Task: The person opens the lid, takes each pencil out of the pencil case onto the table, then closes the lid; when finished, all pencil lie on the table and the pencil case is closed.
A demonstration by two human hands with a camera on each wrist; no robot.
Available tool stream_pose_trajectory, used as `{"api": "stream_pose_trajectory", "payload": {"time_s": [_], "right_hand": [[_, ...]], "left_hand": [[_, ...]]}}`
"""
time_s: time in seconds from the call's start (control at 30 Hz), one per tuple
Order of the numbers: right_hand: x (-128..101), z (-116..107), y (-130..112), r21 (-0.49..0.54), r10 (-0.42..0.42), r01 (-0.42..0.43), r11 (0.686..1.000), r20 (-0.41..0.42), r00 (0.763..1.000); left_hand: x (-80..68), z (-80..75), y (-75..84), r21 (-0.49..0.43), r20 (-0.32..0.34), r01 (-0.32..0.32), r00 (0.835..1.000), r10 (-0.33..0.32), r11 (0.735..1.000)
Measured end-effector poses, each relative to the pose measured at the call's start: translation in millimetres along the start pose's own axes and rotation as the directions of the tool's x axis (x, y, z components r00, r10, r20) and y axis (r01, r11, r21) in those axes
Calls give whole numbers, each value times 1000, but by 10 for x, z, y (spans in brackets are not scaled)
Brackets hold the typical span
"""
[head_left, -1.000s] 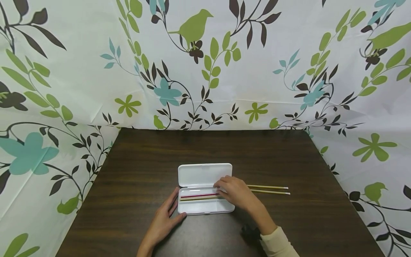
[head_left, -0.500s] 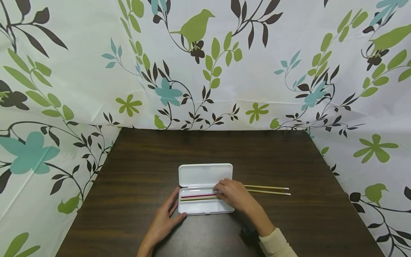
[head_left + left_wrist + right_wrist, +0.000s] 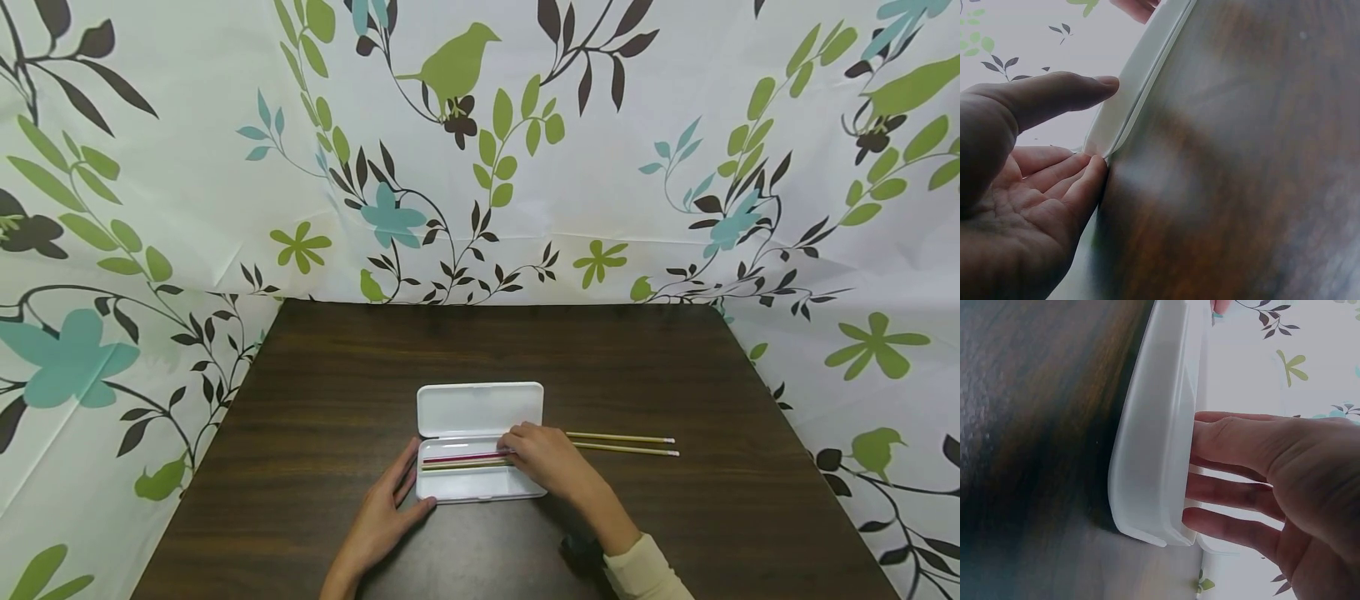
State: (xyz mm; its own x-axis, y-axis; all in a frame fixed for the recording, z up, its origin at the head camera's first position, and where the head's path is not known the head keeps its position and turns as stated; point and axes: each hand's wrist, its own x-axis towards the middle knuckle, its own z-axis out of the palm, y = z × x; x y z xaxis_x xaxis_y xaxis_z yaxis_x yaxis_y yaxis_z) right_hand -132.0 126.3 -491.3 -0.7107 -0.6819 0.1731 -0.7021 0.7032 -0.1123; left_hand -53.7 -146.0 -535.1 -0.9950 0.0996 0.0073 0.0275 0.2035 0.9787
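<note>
A white pencil case [image 3: 480, 492] lies on the table with its lid [image 3: 480, 408] raised at the back. Inside, a red pencil [image 3: 457, 458] and yellowish pencils [image 3: 450, 467] run lengthwise. My left hand [image 3: 386, 517] rests at the case's left end, fingers along that side and thumb at the front corner; the left wrist view shows the fingertips touching the end. My right hand [image 3: 555, 457] reaches into the right half, fingers bent down over the pencils' right ends. In the right wrist view its fingertips disappear behind the case wall, so I cannot tell whether they pinch a pencil.
Two yellowish pencils [image 3: 626, 444] with white ends lie on the dark wooden table [image 3: 360, 350], right of the case and partly behind my right hand. A dark object [image 3: 581, 550] sits under the right wrist. A leaf-and-bird patterned cloth [image 3: 525, 208] hangs behind and beside the table.
My right hand has lowered slightly toward the front of the case, showing more of the two pencils on the table. The left hand and the case stay in place.
</note>
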Motion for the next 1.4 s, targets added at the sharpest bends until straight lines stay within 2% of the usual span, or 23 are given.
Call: {"api": "stream_pose_trajectory", "payload": {"time_s": [0.17,0.4,0.8,0.97,1.4], "right_hand": [[2,4,-10,10,4,-4,1000,12,1000],[-1,-2,-13,26,8,-9,1000,25,1000],[-19,8,-7,38,-14,14,999,2,1000],[-24,3,-3,11,-38,39,999,-37,999],[-74,-102,103,-1,-29,29,1000,-166,986]], "left_hand": [[3,0,9,-7,1,0,1000,0,1000],[3,-11,-3,-15,12,-42,999,42,999],[5,0,14,-1,1,-4,1000,4,1000],[-1,5,10,3,-1,-2,1000,2,1000],[-13,1,1,-10,-3,-21,1000,21,1000]]}}
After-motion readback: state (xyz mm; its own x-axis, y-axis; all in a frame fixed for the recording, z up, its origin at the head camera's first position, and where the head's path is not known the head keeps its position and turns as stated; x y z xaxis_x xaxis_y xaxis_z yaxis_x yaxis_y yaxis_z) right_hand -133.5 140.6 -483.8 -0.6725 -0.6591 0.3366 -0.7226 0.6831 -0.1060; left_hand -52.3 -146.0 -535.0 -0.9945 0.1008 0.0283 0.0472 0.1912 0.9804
